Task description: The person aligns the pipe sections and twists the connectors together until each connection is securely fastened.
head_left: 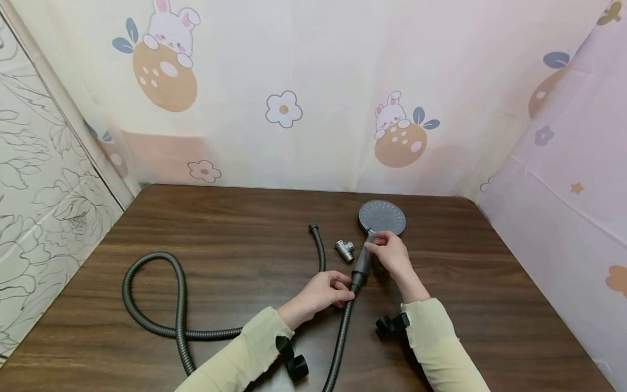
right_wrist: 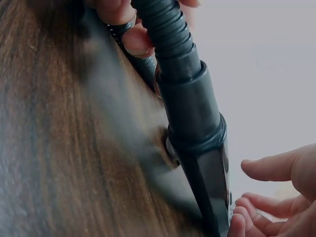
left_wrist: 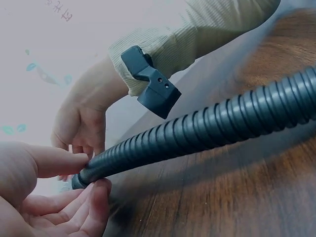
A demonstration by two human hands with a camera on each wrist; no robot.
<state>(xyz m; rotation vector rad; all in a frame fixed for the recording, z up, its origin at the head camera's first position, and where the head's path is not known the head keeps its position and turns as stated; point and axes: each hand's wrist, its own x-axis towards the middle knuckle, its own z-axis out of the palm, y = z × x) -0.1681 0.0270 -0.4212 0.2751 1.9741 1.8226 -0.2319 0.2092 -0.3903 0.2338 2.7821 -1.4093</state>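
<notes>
Facing upward, just beyond the right hand (head_left: 392, 256): one grey shower head (head_left: 382, 216), handle slanting between the hands. One corrugated hose (head_left: 339, 345), meeting the handle's base; left hand (head_left: 320, 293) pinches it there between thumb and fingers, seemingly to steady the joint. Right hand: thumb and fingers parted, thumb clear of the handle, fingertip contact uncertain. One chrome tee fitting (head_left: 345, 251), on the desk (head_left: 490, 283) beyond the left hand.
</notes>
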